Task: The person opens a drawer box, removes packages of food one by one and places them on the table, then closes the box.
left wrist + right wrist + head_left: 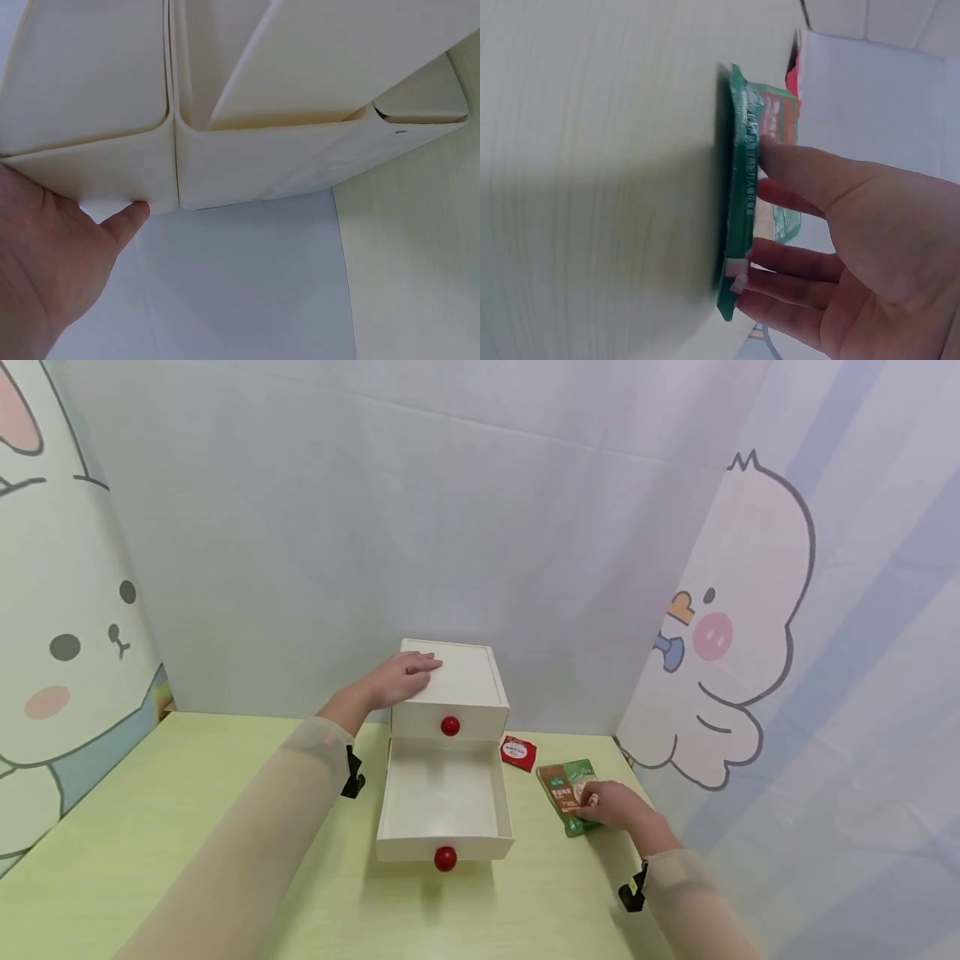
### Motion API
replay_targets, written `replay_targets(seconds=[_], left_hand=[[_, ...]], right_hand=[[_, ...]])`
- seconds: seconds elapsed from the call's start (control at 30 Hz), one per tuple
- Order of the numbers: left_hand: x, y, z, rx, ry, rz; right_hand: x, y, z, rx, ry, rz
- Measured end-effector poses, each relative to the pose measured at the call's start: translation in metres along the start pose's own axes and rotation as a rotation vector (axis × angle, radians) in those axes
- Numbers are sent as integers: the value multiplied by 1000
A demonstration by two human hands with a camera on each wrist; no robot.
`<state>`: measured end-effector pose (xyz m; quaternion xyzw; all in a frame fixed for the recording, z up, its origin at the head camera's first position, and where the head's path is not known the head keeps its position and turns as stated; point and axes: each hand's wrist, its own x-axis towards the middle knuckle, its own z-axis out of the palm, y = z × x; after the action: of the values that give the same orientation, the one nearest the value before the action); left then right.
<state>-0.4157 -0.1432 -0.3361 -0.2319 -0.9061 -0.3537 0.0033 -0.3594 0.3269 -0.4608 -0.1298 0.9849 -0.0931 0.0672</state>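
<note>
A small white two-tier drawer unit (457, 672) stands at the back of the table, each drawer with a round red knob. Its lower drawer (442, 789) is pulled out, and nothing lies inside. My left hand (397, 679) rests on the unit's top at the left edge; in the left wrist view its thumb (127, 221) extends along the cabinet wall. To the right, a green and brown food packet (558, 781) with printed lettering lies on the table. My right hand (615, 804) grips this packet from above, thumb and fingertips on it in the right wrist view.
A small red packet (518, 752) lies between the drawer unit and the green packet, near the back edge. The pale yellow-green table (225, 793) meets a light curtain (300, 543) behind. Cartoon-printed curtain panels (757, 635) hang at both sides.
</note>
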Motion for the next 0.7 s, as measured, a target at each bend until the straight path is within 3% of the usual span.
replay_targets(seconds=[0.23, 0.7], left_hand=[[2, -3, 2, -5, 5, 10], [1, -3, 1, -8, -1, 13]], right_hand=[[18, -6, 6, -50, 64, 18], [53, -3, 14, -31, 80, 134]])
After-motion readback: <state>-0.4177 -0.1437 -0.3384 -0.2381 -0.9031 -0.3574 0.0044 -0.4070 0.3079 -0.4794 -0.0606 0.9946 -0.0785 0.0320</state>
